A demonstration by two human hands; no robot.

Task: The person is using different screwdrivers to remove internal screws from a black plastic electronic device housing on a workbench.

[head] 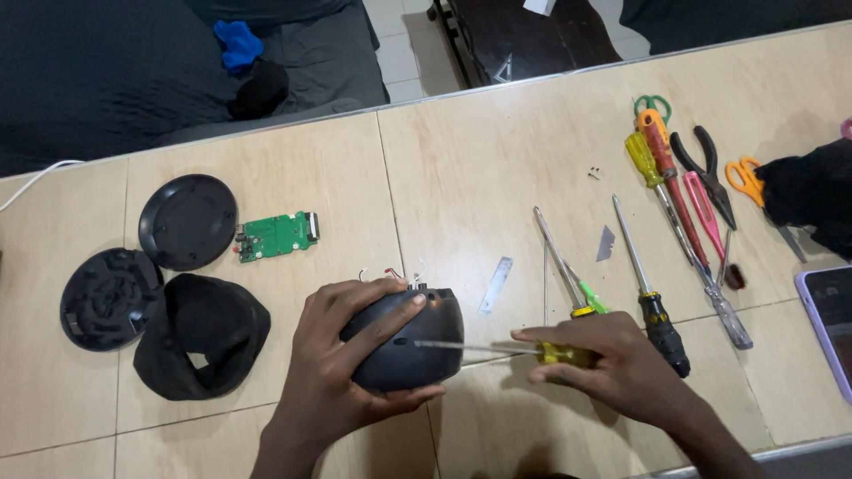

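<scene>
My left hand (342, 355) grips a rounded black plastic housing (417, 350) near the table's front edge, with thin wires sticking out of its top. My right hand (612, 359) holds a yellow-handled screwdriver (497, 348), its shaft lying sideways with the tip against the side of the housing. To the left lie a black fabric sleeve (202, 333), two round black covers (188, 222) (108, 297) and a small green circuit board (277, 236).
On the wooden table (479, 168), right of my hands, lie several screwdrivers (652, 306), black pliers (706, 173), orange scissors (745, 177), a metal strip (497, 284), a blade (605, 243) and tiny screws (594, 172). A phone (832, 319) sits at the right edge. A dark sofa stands behind the table.
</scene>
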